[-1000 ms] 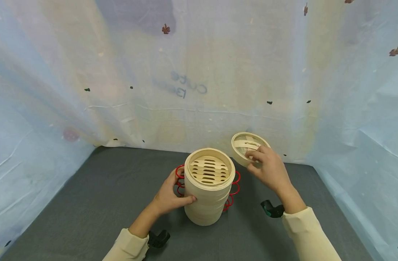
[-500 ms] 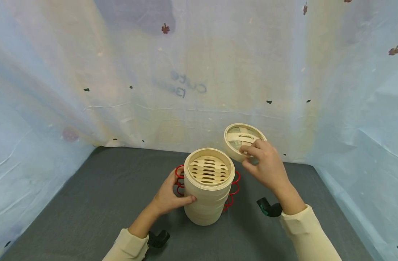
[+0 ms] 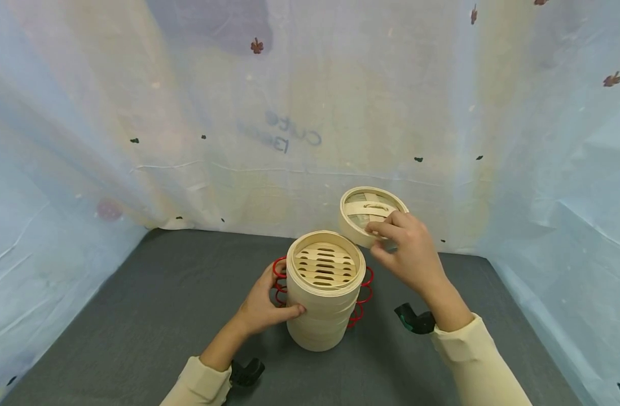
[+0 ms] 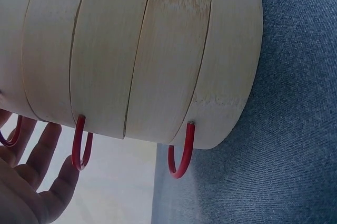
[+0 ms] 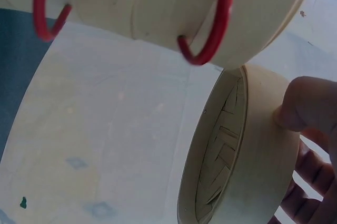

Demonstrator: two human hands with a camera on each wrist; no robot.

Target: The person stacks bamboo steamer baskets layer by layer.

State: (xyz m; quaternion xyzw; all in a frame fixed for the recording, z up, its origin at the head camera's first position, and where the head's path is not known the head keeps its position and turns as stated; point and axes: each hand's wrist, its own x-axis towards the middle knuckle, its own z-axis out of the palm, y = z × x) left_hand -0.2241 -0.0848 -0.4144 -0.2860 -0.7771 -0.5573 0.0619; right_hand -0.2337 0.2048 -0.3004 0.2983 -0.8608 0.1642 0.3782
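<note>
A tall stack of round bamboo steamer baskets stands upright on the dark surface, its slatted top tier uncovered. Red rings stick out from both its sides. My left hand holds the stack at its left side, thumb across the front and fingers round behind. Above and behind the stack's right edge, my right hand pinches the bamboo steamer lid by its near rim. The lid is tilted, with its woven inside showing in the right wrist view. Its handle loop faces up.
Dark grey cloth covers the tabletop. A pale plastic sheet hangs behind it and along both sides, close to the lid. Black mounts are fixed at both wrists.
My right hand has carried the lid left and slightly up, closer to the top of the stack. The left hand and the stack have stayed in place.
</note>
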